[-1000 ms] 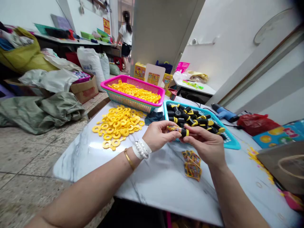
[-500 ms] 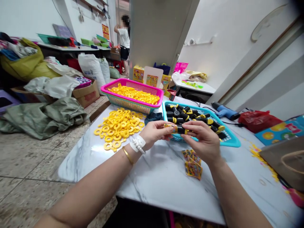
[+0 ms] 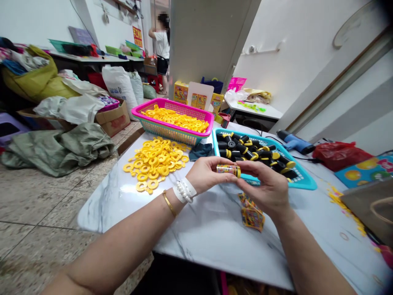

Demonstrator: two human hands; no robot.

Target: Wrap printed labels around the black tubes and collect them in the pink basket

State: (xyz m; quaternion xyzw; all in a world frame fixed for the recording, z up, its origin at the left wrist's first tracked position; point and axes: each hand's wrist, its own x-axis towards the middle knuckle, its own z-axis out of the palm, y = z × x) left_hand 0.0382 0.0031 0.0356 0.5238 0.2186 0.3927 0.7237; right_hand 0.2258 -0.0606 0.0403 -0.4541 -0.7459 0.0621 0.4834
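Note:
My left hand (image 3: pixel 203 175) and my right hand (image 3: pixel 266 186) hold a small black cylinder with a yellow end (image 3: pixel 238 171) between them, above the table. A colourful printed sleeve (image 3: pixel 225 169) wraps the cylinder right up to the yellow end. My left fingers pinch the sleeved part; my right fingertips close on the yellow end. Below my right hand lie several flat printed sleeves (image 3: pixel 252 217). Just behind my hands, a turquoise basket (image 3: pixel 307 183) holds many black cylinders with yellow ends (image 3: pixel 260 154).
Yellow rings (image 3: pixel 153 162) lie piled on the marbled table (image 3: pixel 196 229), left of my hands. Behind them stands a pink basket (image 3: pixel 138 110) full of yellow pieces. A blue heat gun (image 3: pixel 296 143) and red bag (image 3: pixel 340 155) are right. A person (image 3: pixel 162 45) stands far back.
The printed sleeve now covers the cylinder up to its yellow end, where bare black body showed before. My right fingers have come nearer my left. The view has shifted slightly.

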